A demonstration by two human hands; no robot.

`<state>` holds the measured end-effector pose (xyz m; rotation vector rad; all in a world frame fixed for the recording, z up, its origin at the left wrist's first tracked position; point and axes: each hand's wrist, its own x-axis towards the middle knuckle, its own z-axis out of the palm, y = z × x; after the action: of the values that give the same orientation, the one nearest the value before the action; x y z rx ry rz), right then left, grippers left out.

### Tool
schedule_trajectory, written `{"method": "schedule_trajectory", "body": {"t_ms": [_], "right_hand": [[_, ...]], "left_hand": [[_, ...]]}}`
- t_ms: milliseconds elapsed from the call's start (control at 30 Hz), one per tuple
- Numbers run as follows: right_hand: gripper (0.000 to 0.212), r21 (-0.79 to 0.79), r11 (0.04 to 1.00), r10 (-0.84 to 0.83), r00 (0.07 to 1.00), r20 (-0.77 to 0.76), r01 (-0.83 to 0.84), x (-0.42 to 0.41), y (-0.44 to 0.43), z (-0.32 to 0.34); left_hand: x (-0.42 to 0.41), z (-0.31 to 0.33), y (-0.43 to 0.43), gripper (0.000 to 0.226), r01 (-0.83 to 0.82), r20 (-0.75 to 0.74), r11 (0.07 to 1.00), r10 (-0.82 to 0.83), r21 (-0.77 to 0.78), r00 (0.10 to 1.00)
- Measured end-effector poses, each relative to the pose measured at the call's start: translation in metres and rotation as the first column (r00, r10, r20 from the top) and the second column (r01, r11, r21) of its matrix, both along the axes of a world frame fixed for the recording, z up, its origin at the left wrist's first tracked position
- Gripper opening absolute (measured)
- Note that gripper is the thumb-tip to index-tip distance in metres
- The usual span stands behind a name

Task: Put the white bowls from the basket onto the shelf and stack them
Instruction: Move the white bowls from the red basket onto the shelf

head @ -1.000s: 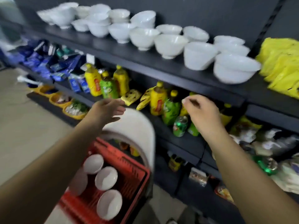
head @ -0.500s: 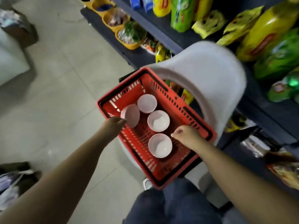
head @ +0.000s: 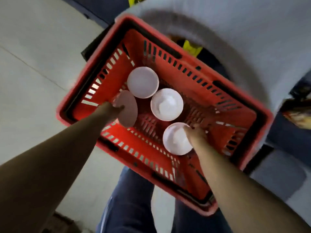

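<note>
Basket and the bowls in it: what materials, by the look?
Basket: red moulded plastic, matte, with slotted walls. Bowls, such as the middle one: white and smooth, with a soft sheen inside; ceramic or melamine, the blur leaves it open.

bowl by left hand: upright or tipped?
Tipped. The bowl at the left hand leans on edge, its rim a narrow oval, while the other three show round openings.

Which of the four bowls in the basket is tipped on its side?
The bowl at the left hand, the tilted bowl; the other three sit upright.
</note>
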<state>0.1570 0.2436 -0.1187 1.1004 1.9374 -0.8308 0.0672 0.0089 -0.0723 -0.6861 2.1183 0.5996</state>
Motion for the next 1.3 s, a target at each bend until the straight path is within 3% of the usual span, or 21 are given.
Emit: {"method": "schedule_trajectory", "body": {"t_ms": [100, 233, 400, 500, 633, 700, 867, 933, 1033, 1133, 1300], "right_hand": [[0.053, -0.032, 0.959, -0.282, 0.959, 0.01, 0.282, 0.021, 0.005, -0.015], [0.049, -0.182, 0.709, -0.661, 0.732, 0.164, 0.681, 0.053, -0.009, -0.024], [0.045, -0.156, 0.672, -0.724, 0.687, 0.064, 0.724, 0.06, -0.023, -0.023], [0.046, -0.202, 0.597, -0.784, 0.618, 0.063, 0.777, 0.059, -0.021, 0.005], [0.04, -0.323, 0.638, -0.758, 0.645, -0.099, 0.699, 0.067, -0.014, 0.066], [0.034, -0.361, 0.673, -0.731, 0.656, -0.19, 0.646, 0.07, -0.013, 0.099], [0.011, -0.562, 0.665, -0.729, 0.592, -0.344, 0.492, 0.06, -0.019, 0.2], [0.017, -0.617, 0.673, -0.717, 0.564, -0.41, 0.407, 0.051, -0.027, 0.242], [0.012, -0.628, 0.727, -0.655, 0.552, -0.516, 0.276, 0.033, -0.04, 0.3], [0.029, -0.543, 0.818, -0.553, 0.522, -0.649, 0.191, 0.01, -0.063, 0.352], [0.018, -0.584, 0.808, -0.538, 0.498, -0.68, 0.077, -0.035, -0.118, 0.424]], "left_hand": [[-0.008, -0.022, -0.009, 0.051, -0.09, 0.126, 0.994, 0.081, 0.069, 0.989], [-0.013, -0.035, -0.021, 0.053, -0.128, 0.141, 0.981, 0.108, 0.144, 0.984], [-0.014, -0.019, -0.018, 0.042, -0.134, 0.16, 0.979, 0.109, 0.154, 0.981], [-0.012, 0.005, -0.019, 0.04, -0.119, 0.186, 0.972, 0.081, 0.201, 0.979], [-0.005, 0.058, -0.023, 0.041, -0.171, 0.202, 0.947, 0.118, 0.271, 0.972], [0.003, 0.093, -0.026, 0.045, -0.226, 0.198, 0.898, 0.161, 0.377, 0.967], [0.032, 0.186, -0.041, 0.061, -0.234, 0.094, 0.641, 0.244, 0.731, 0.965], [0.039, 0.222, -0.052, 0.065, -0.226, 0.056, 0.536, 0.313, 0.813, 0.948], [0.037, 0.275, -0.07, 0.047, -0.161, -0.075, 0.501, 0.419, 0.851, 0.905], [0.028, 0.327, -0.092, 0.041, -0.044, -0.221, 0.479, 0.483, 0.877, 0.848], [-0.012, 0.388, -0.146, 0.043, 0.059, -0.309, 0.402, 0.593, 0.914, 0.743]]}}
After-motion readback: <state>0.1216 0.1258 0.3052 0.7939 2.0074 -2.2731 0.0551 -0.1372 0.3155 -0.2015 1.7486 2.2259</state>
